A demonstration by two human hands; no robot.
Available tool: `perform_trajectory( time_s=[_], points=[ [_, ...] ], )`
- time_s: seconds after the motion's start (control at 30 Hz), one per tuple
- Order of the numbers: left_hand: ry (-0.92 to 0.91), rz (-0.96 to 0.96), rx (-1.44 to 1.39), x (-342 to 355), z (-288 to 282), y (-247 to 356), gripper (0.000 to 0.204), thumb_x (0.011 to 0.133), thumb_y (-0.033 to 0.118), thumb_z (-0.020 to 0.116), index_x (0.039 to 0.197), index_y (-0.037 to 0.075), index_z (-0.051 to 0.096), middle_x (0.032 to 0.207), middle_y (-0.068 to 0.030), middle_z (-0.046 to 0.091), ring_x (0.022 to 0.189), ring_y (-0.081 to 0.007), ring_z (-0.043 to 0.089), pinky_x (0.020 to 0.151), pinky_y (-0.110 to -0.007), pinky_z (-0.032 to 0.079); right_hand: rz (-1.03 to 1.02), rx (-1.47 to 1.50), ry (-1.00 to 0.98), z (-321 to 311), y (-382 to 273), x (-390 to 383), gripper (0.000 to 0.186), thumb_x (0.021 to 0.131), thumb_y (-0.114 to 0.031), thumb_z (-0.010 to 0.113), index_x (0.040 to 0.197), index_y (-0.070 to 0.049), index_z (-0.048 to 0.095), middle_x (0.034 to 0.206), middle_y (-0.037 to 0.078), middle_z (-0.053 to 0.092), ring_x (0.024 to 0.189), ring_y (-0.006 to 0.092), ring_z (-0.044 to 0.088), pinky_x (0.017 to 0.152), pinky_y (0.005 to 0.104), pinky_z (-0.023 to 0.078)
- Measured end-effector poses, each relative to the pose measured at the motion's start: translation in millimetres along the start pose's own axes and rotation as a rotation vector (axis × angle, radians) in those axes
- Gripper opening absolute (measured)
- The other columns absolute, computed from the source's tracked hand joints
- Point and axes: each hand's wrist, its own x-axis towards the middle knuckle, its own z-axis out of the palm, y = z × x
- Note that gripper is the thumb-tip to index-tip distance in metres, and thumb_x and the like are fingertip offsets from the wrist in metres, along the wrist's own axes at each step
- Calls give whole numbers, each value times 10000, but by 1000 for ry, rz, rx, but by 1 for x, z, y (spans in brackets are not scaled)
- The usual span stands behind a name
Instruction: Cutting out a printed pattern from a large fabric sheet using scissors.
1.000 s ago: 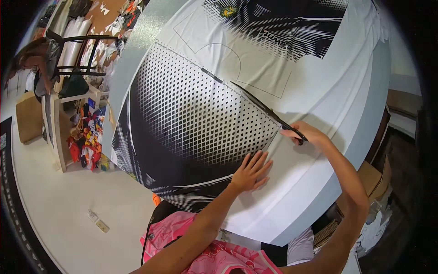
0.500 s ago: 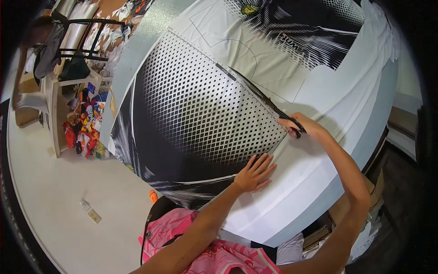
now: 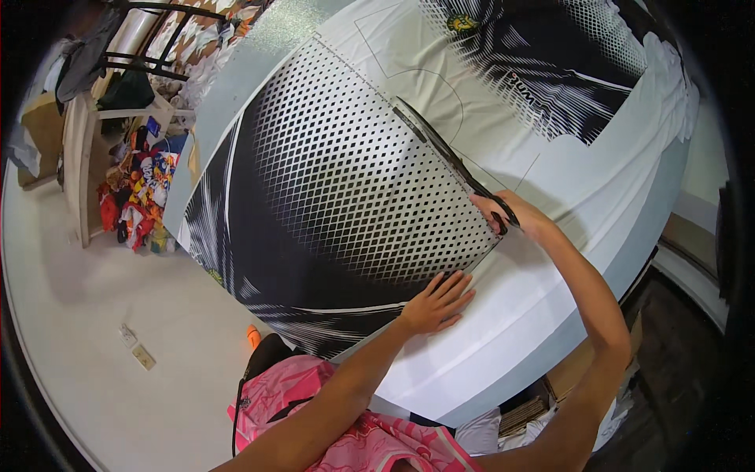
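My right hand (image 3: 519,216) is closed round the handles of long black scissors (image 3: 450,156). Their blades lie along the upper right edge of a black and white printed fabric panel (image 3: 354,197) with a diamond-dot pattern, pointing up and left. Part of one blade seems hidden by the cloth. My left hand (image 3: 435,305) rests flat with fingers spread at the panel's lower right edge, partly on the white fabric (image 3: 487,334) beneath. On that white cloth, thin dark pattern outlines show beyond the scissors.
A second black and white printed piece (image 3: 543,59) lies at the far right of the pale table (image 3: 212,118). Bunched white cloth (image 3: 661,102) hangs along the right side. Colourful scraps (image 3: 141,189) fill a wooden shelf at left. Flattened cardboard (image 3: 523,413) sits under the table.
My view has shifted slightly, moving the table and fabric in the picture. The scissor blades appear more parted than before. My left hand stays flat in place on the cloth.
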Motion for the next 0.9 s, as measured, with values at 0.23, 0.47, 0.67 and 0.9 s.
perform_trajectory(
  time_s=[0.23,0.47,0.67,0.9],
  points=[
    [12,-6,-13,-1,2,0,637,991,463,512,1525,141,381,1630,-125,269,1507,-300,249,1211,-503,196,-3,-46,-33,2,-13,11,511,913,-486,672,605,-121,491,532,-5,474,482,112,472,497,270,363],
    [-6,-6,-30,-1,6,-1,624,1012,465,475,1533,139,370,1636,-116,255,1514,-285,228,1219,-501,177,-21,35,-60,8,-36,26,503,926,-483,671,619,-135,476,543,-18,476,484,103,476,495,262,364],
    [-6,-3,-15,-2,4,0,619,1024,462,450,1541,136,355,1638,-116,250,1517,-283,221,1223,-498,162,11,133,-152,9,-54,47,497,931,-492,669,644,-127,489,576,-19,483,505,108,502,511,256,376],
    [95,0,-2,-2,7,0,617,1032,463,423,1549,137,340,1638,-117,248,1517,-283,221,1225,-500,153,31,85,-63,16,-62,49,493,917,-508,687,650,-159,463,586,-36,461,508,104,472,501,254,369]
  ],
)
